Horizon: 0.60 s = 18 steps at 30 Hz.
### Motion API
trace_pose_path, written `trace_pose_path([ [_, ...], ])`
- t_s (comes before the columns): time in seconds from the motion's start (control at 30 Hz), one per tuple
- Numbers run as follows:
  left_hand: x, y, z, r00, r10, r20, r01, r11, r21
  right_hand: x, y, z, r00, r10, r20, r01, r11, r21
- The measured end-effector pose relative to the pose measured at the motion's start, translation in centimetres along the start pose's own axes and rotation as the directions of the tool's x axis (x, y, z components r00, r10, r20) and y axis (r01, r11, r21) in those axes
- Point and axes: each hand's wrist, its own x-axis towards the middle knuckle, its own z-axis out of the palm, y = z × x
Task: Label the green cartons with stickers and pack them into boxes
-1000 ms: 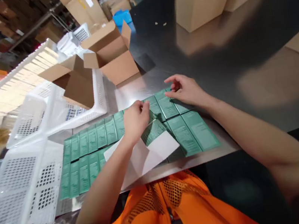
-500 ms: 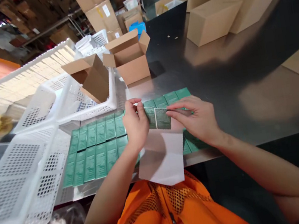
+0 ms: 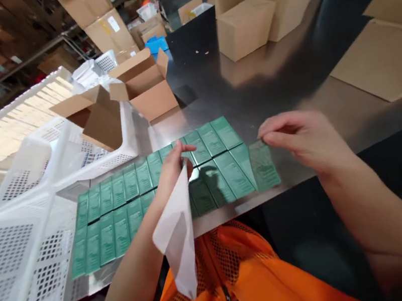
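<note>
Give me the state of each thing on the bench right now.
Left hand: pinching the white backing sheet, which hangs limp.
Right hand: holding a green label at the row's end.
Green labels: flat in two rows.
Cardboard boxes: flaps open.
White basket: holds one tilted box.

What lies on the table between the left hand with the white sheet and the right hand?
In the head view, green labels lie in rows on the table between the left hand holding the white sheet and the right hand.
</note>
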Motion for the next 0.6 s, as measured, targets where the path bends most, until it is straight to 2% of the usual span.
trace_pose_path([
  [0.03, -0.7, 0.2, 0.9, 0.991, -0.036, 0.125, 0.035, 0.999, 0.009, 0.4, 0.7, -0.5, 0.993, 0.114, -0.017, -0.114, 0.993, -0.018],
  [0.1, -2.0, 0.4, 2.7, 0.949, -0.060, 0.310, 0.034, 0.995, 0.090, 0.8, 1.9, -1.1, 0.970, 0.243, -0.023, -0.243, 0.969, -0.033],
  [0.23, -3.5, -0.1, 6.1, 0.872, -0.128, 0.473, 0.023, 0.975, 0.221, 0.8, 3.4, -1.3, 0.955, 0.294, -0.021, -0.295, 0.955, -0.038],
  [0.33, -3.7, -0.9, 7.8, 0.852, -0.190, 0.488, 0.066, 0.963, 0.260, 0.5, 4.0, -1.3, 0.954, 0.299, -0.021, -0.300, 0.953, -0.043],
  [0.47, -3.6, -1.8, 9.2, 0.863, -0.149, 0.483, 0.020, 0.965, 0.262, 0.3, 4.9, -1.3, 0.948, 0.317, 0.008, -0.317, 0.948, -0.035],
  [0.6, -3.8, -2.1, 10.1, 0.871, -0.191, 0.452, 0.005, 0.925, 0.380, -0.2, 6.3, -1.3, 0.939, 0.343, 0.033, -0.342, 0.939, -0.016],
])
